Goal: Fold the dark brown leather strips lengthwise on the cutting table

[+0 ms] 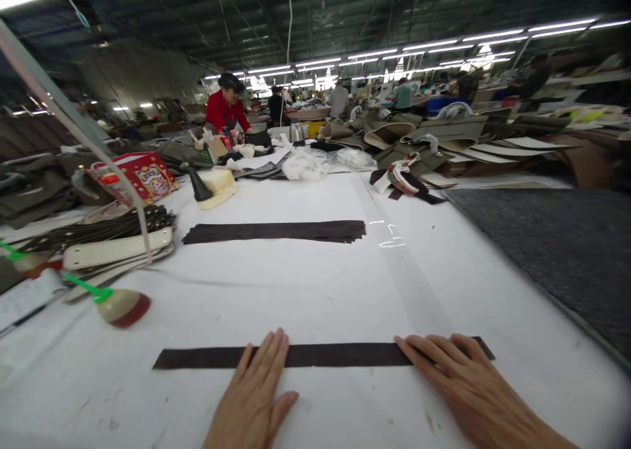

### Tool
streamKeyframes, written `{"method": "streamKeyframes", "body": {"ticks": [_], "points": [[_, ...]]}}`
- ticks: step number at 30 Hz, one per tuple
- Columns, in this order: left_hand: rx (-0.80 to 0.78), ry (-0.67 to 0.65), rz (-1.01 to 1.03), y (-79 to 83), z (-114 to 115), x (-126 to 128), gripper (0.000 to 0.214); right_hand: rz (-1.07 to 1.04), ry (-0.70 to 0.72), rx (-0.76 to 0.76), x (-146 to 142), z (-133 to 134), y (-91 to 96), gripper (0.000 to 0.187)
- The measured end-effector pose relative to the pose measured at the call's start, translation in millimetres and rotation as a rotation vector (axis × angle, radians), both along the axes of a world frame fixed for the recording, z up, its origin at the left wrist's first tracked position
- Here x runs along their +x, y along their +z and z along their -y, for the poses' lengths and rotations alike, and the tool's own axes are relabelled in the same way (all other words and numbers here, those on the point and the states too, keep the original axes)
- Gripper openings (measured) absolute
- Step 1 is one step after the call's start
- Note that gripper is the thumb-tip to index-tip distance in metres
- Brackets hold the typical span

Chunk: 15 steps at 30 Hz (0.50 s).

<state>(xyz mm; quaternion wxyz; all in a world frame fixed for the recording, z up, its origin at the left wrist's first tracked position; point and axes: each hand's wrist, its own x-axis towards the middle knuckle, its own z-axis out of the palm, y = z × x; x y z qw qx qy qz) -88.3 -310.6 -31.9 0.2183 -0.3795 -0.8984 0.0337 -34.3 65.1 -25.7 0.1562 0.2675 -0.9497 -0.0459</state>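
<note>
Both hands lay flat, fingers spread, grasping nothing: left hand [254, 396] and right hand [461, 386] pressed a near dark strip [325, 355] smooth against the white table [305, 291].

I'm in a bag-making factory hall — dark cut strips [340, 355] on my long white surface [315, 291], bag panels [444, 133] heaped beyond, other workers [224, 110] under strip lights [428, 45].

Bright overhead tube light — warped edges

Both hands [355, 390] press flat on a dark strip [325, 355] on the white table [315, 291].
</note>
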Motion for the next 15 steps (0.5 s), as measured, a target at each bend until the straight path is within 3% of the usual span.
{"method": "streamKeyframes", "body": {"ticks": [4,7,9,12,15], "points": [[0.043,0.281,0.159,-5.1,97.1,0.0,0.054,-0.031,0.018,-0.016,-0.8,-13.1,-8.7,0.066],[0.209,0.431,0.283,-0.8,136.2,-7.9,0.047,0.014,-0.022,-0.084,-7.5,-20.2,-16.9,0.057],[0.309,0.497,0.402,10.6,141.0,-18.4,0.045,0.031,-0.081,-0.135,-14.7,-22.6,-19.9,0.052],[0.295,0.606,0.656,36.5,131.2,-36.7,0.036,0.019,-0.099,-0.184,-27.7,-20.6,-22.1,0.044],[0.284,0.619,0.894,58.2,121.2,-49.7,0.028,0.038,-0.12,-0.281,-39.6,-14.2,-26.2,0.035]]}}
